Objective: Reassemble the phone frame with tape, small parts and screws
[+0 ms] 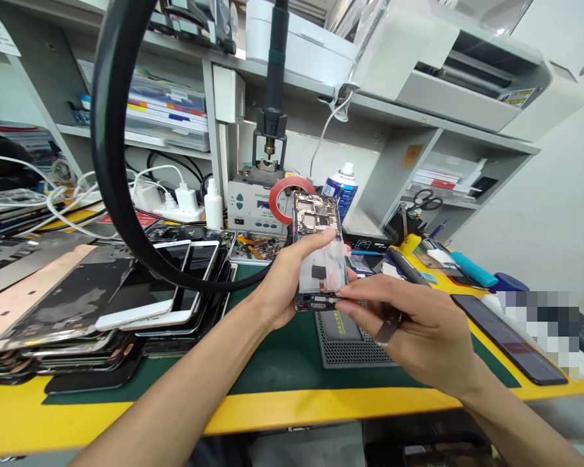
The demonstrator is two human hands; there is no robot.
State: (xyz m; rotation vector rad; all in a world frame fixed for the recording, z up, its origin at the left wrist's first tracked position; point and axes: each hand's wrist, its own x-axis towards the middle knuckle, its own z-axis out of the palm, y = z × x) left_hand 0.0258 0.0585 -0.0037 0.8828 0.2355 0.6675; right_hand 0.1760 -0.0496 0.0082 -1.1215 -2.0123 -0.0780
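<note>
An opened smartphone is held up above the green mat, its inner side towards me. Bare circuit board shows at its top end and a pale battery bay below. My left hand wraps round the phone from the left, thumb lying across its face. At the phone's lower right corner, the thumb and index finger of my right hand are pinched together. Whether a small part sits between those fingertips cannot be made out. Beneath the phone lies a grey perforated pad, partly hidden by my right hand.
Stacked phones and screens fill the left side. A black hot-air hose loops in front of a grey rework station. Red tape, a spray can and a parts tray stand behind. A dark phone lies right.
</note>
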